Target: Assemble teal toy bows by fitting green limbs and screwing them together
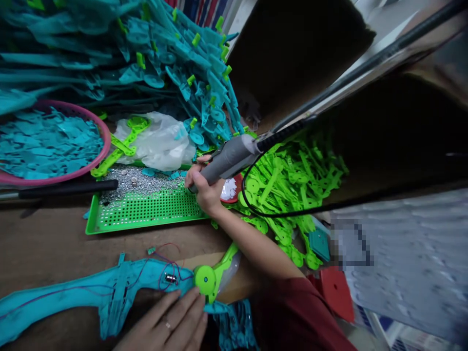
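My right hand (206,192) is closed around a grey electric screwdriver (230,158) with a black cable. Its lower end is at the right part of a green perforated tray (146,212), where many small metal screws (149,184) lie; the tip is hidden by the hand. My left hand (173,321), fingers stretched out and a ring on one, lies against the near edge of a long blue plastic shell (73,285). Thin wires and a small silver component (170,278) sit in the shell. A lime-green round part with an arm (205,280) joins its right end.
A pink basket (106,141) of blue pieces stands at left, with a black-handled tool (69,188) before it. Blue shells (146,58) are piled behind. Lime-green parts (281,180) heap at right, near a red dish (237,187) of white bits. A clear plastic bag (157,141) lies behind the tray.
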`<control>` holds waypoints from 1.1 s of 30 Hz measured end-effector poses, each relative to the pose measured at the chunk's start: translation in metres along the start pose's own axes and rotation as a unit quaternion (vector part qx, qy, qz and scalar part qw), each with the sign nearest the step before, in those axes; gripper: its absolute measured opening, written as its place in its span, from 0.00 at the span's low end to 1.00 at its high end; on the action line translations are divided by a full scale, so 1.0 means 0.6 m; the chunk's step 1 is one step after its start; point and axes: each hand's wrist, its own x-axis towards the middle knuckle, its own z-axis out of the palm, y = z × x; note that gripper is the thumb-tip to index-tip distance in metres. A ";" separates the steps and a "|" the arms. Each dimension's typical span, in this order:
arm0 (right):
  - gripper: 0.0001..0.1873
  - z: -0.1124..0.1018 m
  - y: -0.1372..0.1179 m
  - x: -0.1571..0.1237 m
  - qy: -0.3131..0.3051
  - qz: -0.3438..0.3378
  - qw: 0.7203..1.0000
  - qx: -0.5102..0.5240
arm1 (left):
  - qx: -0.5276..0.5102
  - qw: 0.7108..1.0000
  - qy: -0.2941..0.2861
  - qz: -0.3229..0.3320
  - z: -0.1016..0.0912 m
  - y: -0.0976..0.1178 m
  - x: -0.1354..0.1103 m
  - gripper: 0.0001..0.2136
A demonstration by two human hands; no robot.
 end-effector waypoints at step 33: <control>0.15 -0.213 -0.144 -0.177 0.251 -0.027 0.953 -0.167 | -0.149 0.988 0.031 -0.035 0.080 0.038 0.023 0.22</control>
